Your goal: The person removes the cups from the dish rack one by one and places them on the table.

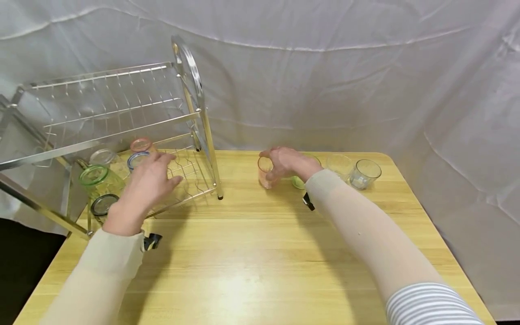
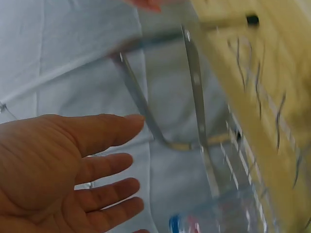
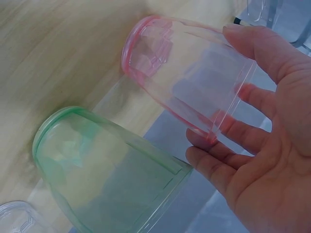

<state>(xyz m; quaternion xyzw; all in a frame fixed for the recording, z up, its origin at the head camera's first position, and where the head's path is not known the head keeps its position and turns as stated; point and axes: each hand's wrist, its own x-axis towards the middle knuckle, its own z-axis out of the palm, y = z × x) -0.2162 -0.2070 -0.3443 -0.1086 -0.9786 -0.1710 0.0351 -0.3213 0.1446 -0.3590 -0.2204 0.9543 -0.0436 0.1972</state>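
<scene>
At the back of the table, my right hand (image 1: 289, 162) has its thumb and fingers round the rim of a pink-tinted glass (image 3: 187, 73), which stands upright on the wood. Close beside that glass is a green-tinted glass (image 3: 107, 165), partly hidden by the hand in the head view. My left hand (image 1: 146, 185) is over the lower tier of the chrome dish rack (image 1: 208, 144), fingers relaxed and holding nothing. Near it on that tier are a blue-rimmed glass (image 1: 137, 159) and a red-rimmed glass (image 1: 142, 144), both bottom up.
Further left in the rack stand a green glass (image 1: 99, 178), a dark-rimmed glass (image 1: 104, 205) and a clear glass (image 1: 103, 158). Two more clear glasses, one fainter (image 1: 339, 164) and one thick-based (image 1: 364, 175), stand right of the green-tinted one. A grey cloth (image 1: 284, 95) hangs behind the table.
</scene>
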